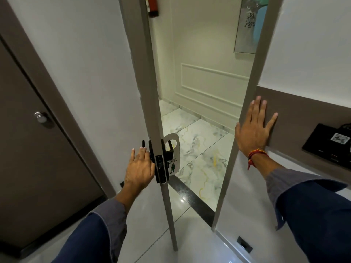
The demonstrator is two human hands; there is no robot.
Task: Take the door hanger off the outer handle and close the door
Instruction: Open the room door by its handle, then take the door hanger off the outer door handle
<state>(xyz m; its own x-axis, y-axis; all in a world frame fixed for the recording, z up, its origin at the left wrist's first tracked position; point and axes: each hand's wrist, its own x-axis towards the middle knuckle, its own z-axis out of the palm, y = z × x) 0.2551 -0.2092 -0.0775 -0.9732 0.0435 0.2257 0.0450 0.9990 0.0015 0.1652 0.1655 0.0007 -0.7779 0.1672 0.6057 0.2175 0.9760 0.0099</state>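
Observation:
The white door [106, 88] stands partly open, its edge toward me. A white door hanger [173, 147] with green print hangs on the outer handle [169, 149], on the far side of the door edge. My left hand [139, 168] is at the black inner handle [151, 152], fingers wrapped on it. The black lock plate [160, 168] sits on the door edge. My right hand [253, 128] lies flat with spread fingers on the wall next to the door frame [245, 114].
A brown door with a round silver knob [41, 117] is at the left. Beyond the opening lies a marble corridor floor [199, 149] with a dark threshold strip [191, 198]. A black bag [330, 143] hangs at the right wall. A red fire extinguisher [153, 6] is mounted high up.

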